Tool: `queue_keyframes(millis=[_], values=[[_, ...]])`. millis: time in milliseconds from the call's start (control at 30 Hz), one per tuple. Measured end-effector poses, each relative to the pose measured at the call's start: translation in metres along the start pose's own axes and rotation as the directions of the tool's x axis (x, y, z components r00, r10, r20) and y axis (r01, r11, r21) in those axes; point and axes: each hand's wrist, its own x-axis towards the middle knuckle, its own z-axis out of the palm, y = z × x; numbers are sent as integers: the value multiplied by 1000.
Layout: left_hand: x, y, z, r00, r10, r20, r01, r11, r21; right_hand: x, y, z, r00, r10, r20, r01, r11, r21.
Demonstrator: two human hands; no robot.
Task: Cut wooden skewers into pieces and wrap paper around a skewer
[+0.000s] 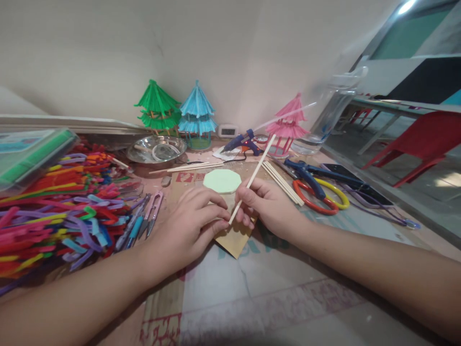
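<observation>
My right hand (268,202) pinches a thin pale wooden stick (261,161) between thumb and fingers, its upper end slanting up to the right. My left hand (201,216) is curled at the stick's lower end, thumb and fingertips closed against its tip. Below both hands lies a tan piece of card or paper (236,246), one corner pointing toward me; the hands cover part of it. Just beyond my fingers is a pale green octagonal piece (222,179). Several more wooden sticks (283,182) lie right of my right hand.
Colourful pipe cleaners (54,211) heap at left beside snippers (153,211). Behind stand green (156,108), blue (197,113) and pink (290,125) tiered-roof models, a metal bowl (156,149) and a blue glue gun (239,142). Scissors (317,194), a phone (360,185) and a clear jug (333,113) are right.
</observation>
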Motion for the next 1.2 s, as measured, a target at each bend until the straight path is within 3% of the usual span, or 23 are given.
queue_keyframes(millis=[200, 633, 1000, 1200], values=[[0, 0, 0, 1000, 5, -1, -5, 1000, 9, 0, 1, 0, 1000, 2, 4, -2, 1000, -4], [-1, -2, 2, 993, 16, -117, -9, 998, 61, -1, -2, 2, 997, 19, -76, -17, 999, 27], [0, -1, 2, 994, 8, -106, -2, 999, 53, -1, -2, 3, 998, -3, -60, 5, 1000, 22], [0, 2, 1, 997, -3, -76, 7, 998, 56, -2, 2, 3, 1000, 8, 12, -8, 1000, 27]])
